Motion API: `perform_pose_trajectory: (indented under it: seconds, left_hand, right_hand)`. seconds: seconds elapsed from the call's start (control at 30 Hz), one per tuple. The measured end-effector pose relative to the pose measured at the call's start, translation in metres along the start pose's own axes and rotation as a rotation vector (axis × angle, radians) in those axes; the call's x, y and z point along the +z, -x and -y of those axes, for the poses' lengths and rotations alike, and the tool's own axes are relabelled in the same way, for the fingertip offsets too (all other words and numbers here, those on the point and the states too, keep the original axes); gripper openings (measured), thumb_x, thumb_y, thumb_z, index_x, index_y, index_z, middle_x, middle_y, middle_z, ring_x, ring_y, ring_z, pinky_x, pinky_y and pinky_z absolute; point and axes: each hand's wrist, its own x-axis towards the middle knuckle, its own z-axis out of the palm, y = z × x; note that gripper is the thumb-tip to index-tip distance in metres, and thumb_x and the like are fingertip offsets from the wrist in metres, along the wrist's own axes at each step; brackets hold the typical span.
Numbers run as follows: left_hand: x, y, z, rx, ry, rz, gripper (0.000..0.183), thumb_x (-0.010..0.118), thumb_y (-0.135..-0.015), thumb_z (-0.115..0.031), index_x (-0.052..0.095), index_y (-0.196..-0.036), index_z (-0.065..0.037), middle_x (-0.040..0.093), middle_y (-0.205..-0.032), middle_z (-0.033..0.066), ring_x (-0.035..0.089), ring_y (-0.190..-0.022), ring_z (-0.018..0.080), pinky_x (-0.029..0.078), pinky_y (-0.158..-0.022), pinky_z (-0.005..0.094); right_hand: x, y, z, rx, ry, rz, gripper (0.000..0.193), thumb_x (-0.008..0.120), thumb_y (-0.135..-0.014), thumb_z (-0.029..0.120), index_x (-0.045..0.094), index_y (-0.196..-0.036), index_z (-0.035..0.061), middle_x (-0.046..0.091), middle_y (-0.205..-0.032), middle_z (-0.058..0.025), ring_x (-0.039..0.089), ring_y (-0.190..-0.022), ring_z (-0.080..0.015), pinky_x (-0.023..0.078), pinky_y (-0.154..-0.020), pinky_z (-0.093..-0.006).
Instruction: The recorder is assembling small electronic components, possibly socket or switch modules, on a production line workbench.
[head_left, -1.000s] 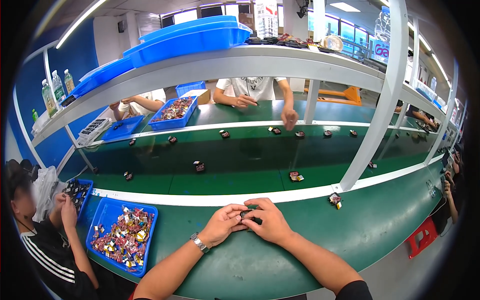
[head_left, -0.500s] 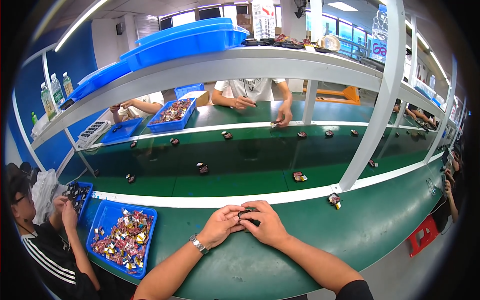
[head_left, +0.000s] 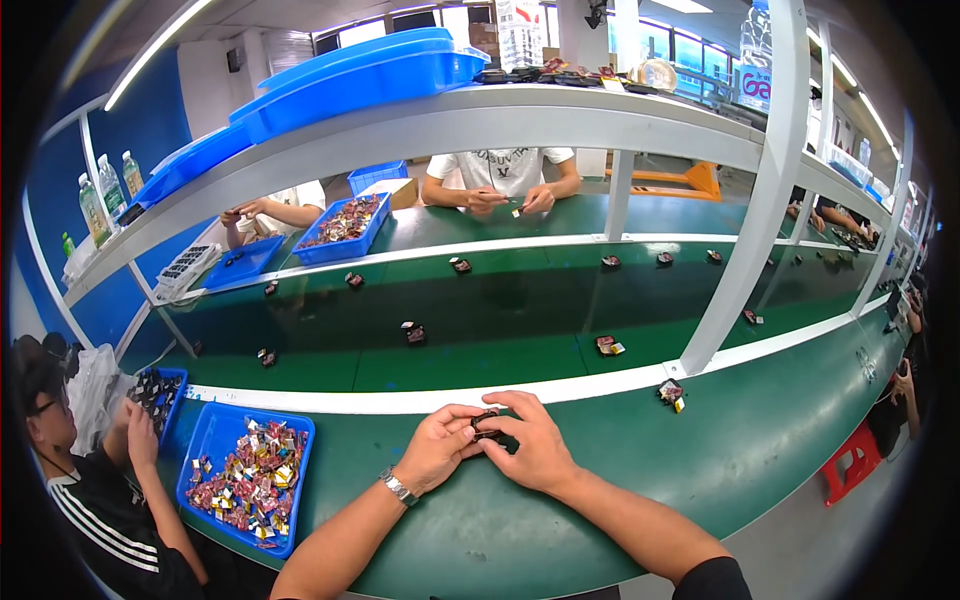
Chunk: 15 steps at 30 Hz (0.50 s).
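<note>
My left hand (head_left: 438, 447) and my right hand (head_left: 530, 446) meet over the green table, just below the white strip (head_left: 400, 400). Together they pinch a small dark part (head_left: 484, 424) between the fingertips; most of it is hidden by the fingers. A metal watch sits on my left wrist. To my left stands a blue tray (head_left: 205, 450) filled with several small red, gold and white pieces. A finished small piece (head_left: 670, 393) lies on the table to the right of my hands.
A green conveyor belt (head_left: 480, 320) carries several small dark parts. A white post (head_left: 745, 230) rises at the right under a grey shelf holding blue bins (head_left: 370, 70). A person sits at my left by another blue tray (head_left: 155, 390); other people work across the belt.
My hands stay together on the small part, with only slight finger movement. The small parts on the belt have drifted to the right. The person across the belt drew both hands together.
</note>
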Motion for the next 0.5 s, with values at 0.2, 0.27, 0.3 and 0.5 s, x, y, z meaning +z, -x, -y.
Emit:
perform_pose_trajectory:
  seconds: [0.2,0.27,0.3,0.5]
  left_hand:
    - [0.0,-0.001,-0.001,-0.013,-0.005,0.018,0.027,0.058,-0.097,-0.007,0.051,-0.123,-0.002,0.056,-0.134,0.0151,0.06,-0.118,0.0221,0.052,-0.1,0.0399]
    - [0.004,0.001,-0.002,-0.017,-0.017,-0.003,0.028,0.058,-0.097,-0.007,0.051,-0.123,-0.002,0.057,-0.132,0.0149,0.06,-0.117,0.0219,0.052,-0.1,0.04]
    - [0.006,0.002,-0.001,-0.023,-0.027,-0.022,0.028,0.058,-0.097,-0.007,0.051,-0.124,-0.002,0.058,-0.13,0.0148,0.06,-0.116,0.0218,0.052,-0.1,0.0402]
    - [0.006,-0.001,0.001,0.018,-0.045,-0.049,0.027,0.054,-0.099,-0.006,0.05,-0.126,-0.001,0.063,-0.119,0.0122,0.062,-0.111,0.0196,0.053,-0.098,0.0384]
  right_hand:
    - [0.005,0.003,-0.009,0.01,0.0,-0.006,0.018,0.075,-0.077,0.007,0.073,-0.095,0.0081,0.061,-0.124,-0.0079,0.054,-0.118,-0.0287,0.05,-0.094,-0.0383]
    - [0.007,0.005,-0.01,0.019,-0.024,-0.015,0.018,0.074,-0.078,0.008,0.073,-0.096,0.0083,0.062,-0.124,-0.0077,0.054,-0.118,-0.0287,0.05,-0.094,-0.038]
    - [0.008,0.006,-0.011,0.03,-0.045,-0.024,0.018,0.073,-0.079,0.008,0.073,-0.096,0.0085,0.062,-0.124,-0.0075,0.054,-0.118,-0.0287,0.05,-0.094,-0.0377]
    - [0.01,0.004,-0.012,0.037,-0.061,-0.004,0.02,0.071,-0.081,0.006,0.072,-0.1,0.0068,0.062,-0.124,-0.0087,0.054,-0.119,-0.0296,0.05,-0.095,-0.039]
